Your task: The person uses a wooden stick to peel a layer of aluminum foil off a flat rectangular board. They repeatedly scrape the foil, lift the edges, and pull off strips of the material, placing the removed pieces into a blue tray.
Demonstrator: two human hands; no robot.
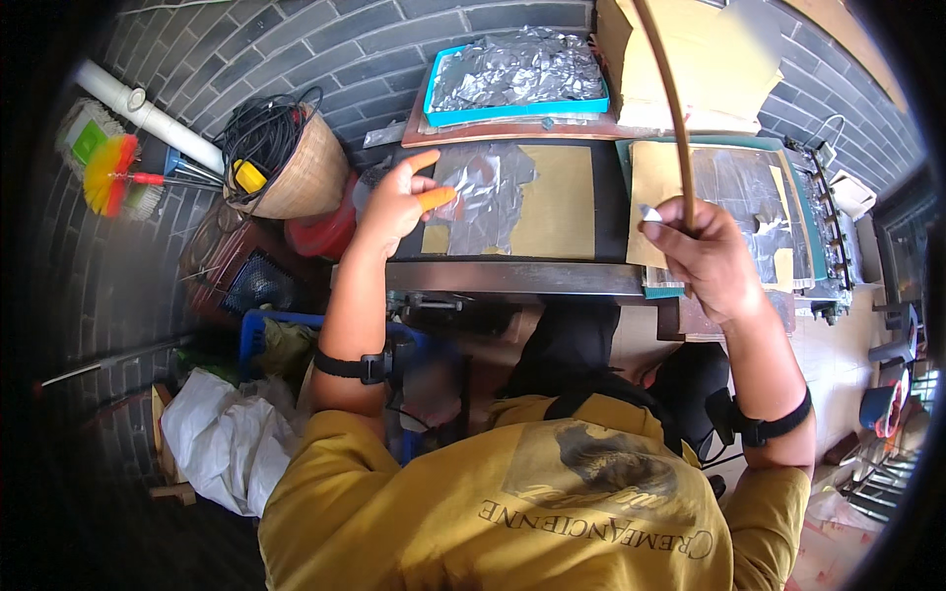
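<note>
My left hand (399,204) hovers over the left end of a tan paper sheet (564,197). Orange covers sit on its thumb and index finger, which are spread apart, and I see nothing held between them. Crinkled silver foil (493,192) covers the left part of that sheet, which lies on a black board (608,187). On the right, my right hand (711,258) is closed around a long thin brown stick (675,94) that rises past the upper edge. A small silvery piece (650,213) shows at its fingertips. Beneath that hand lies a stack of sheets (655,169) topped with silver foil.
Behind the board stands a blue-rimmed tray (517,110) heaped with silver foil pieces. A tall stack of tan paper (680,69) is beside it. At left are a basket (310,163) with black cables, a colourful brush (106,175) and a white sack (227,433).
</note>
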